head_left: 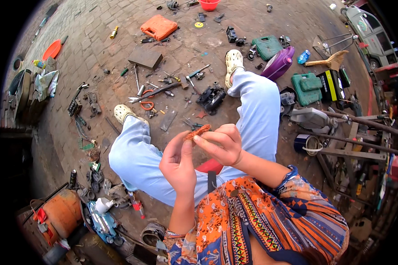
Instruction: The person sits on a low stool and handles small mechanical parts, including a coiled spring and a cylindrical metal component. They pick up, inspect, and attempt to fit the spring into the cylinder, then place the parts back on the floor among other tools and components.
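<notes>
A small twisted bundle of copper wire is held up over my lap, between my two hands. My left hand pinches its left end between thumb and fingers. From the other side, my right hand grips the bundle near its middle, fingertips pressed on the strands. Beyond my hands, on the ground between my feet, lie a black plastic engine part, a hammer and orange-handled scissors. Some of the wire is hidden by my fingers.
An orange tool case, a grey metal block and scattered tools lie farther out. Right of my leg are a purple jug, green cases and a metal frame. A rusty orange tank stands at lower left.
</notes>
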A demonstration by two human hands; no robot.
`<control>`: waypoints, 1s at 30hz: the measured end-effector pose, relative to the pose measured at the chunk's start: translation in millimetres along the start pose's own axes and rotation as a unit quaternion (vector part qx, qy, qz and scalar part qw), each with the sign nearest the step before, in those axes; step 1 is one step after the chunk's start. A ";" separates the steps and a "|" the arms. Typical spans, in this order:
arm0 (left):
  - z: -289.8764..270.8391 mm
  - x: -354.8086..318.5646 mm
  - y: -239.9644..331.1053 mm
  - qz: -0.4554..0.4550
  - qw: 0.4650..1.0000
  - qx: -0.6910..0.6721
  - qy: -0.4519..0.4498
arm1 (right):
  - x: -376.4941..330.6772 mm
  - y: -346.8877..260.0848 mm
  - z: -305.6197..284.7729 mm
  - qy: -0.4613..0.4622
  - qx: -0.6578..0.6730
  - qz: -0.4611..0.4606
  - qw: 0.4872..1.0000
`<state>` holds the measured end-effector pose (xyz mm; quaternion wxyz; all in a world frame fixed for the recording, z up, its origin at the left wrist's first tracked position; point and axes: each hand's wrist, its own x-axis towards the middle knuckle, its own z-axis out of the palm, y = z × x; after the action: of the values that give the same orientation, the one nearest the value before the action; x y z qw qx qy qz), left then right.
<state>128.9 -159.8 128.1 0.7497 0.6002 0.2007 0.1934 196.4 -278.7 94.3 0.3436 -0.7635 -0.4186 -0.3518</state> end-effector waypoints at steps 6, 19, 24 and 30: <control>-0.8 4.1 0.9 -0.048 0.996 -0.064 -0.045 | 16.2 -3.8 -13.9 0.033 0.094 0.115 0.988; -1.1 2.4 5.7 0.162 0.964 0.202 -0.056 | 34.4 12.4 -25.5 -0.164 0.396 0.317 0.846; -2.3 -0.4 11.2 0.119 0.976 0.178 -0.050 | 37.7 12.8 -25.2 -0.145 0.353 0.233 0.895; -7.3 2.3 11.9 0.059 0.984 0.156 -0.062 | 36.8 18.2 -21.7 -0.114 0.248 0.086 0.958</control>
<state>126.3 -150.2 138.2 0.6448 0.7318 0.1455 0.1661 221.8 -289.4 131.7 0.5010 -0.7225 -0.4620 -0.1163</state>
